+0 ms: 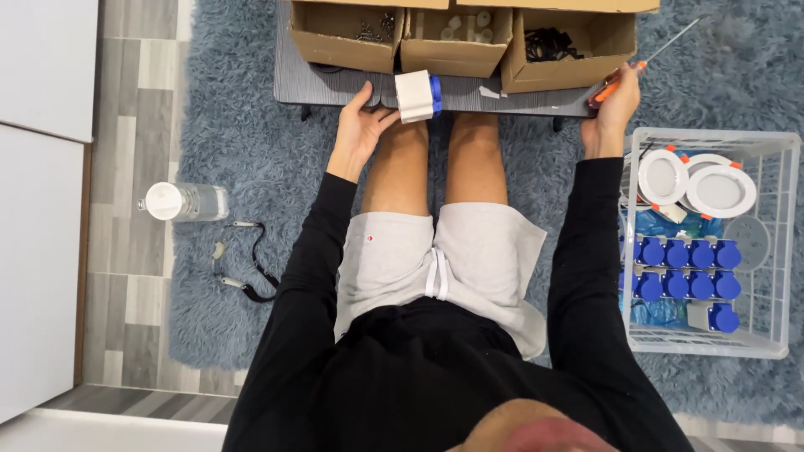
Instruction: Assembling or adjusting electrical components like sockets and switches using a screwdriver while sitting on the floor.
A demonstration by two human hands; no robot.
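Note:
My left hand (362,127) rests with fingers apart at the front edge of a low grey table (335,84), just left of a white block with a blue cap (417,95) lying there. It almost touches the block but does not grip it. My right hand (615,105) is closed around a screwdriver with an orange handle (624,77), its thin metal shaft pointing up to the right. I sit on a blue-grey shaggy rug (243,167) with my knees under the table.
Three open cardboard boxes (456,50) with small parts stand on the table. A white wire basket (775,251) on my right holds round white lamp fittings and several blue-capped parts. A clear bottle (184,202) and a black cord (255,268) lie at left.

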